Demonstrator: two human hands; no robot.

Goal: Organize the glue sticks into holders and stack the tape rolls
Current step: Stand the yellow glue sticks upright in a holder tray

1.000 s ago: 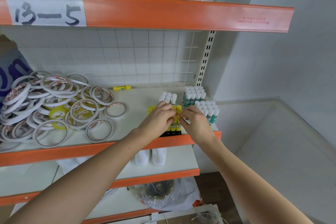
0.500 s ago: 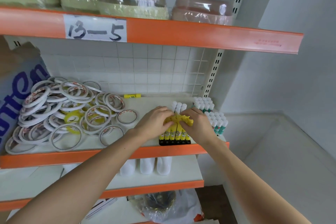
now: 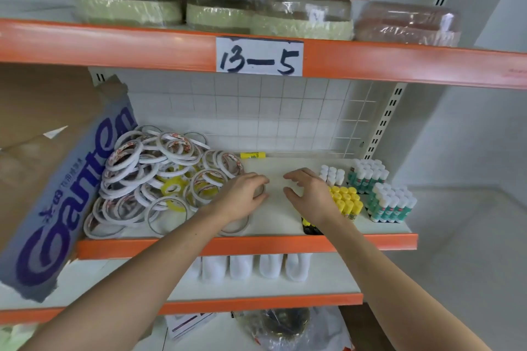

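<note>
Yellow-capped glue sticks now stand uncovered in their black holder; half a second ago both our hands were pressed on them. Our left hand has moved left and curls its fingers round a white tape roll at the edge of the loose tape roll pile. Our right hand hovers beside the yellow sticks, fingers loosely spread, holding nothing. Green-bodied glue sticks stand farther right. We read "13-5" on the shelf label and "Ganten" on the cardboard box.
</note>
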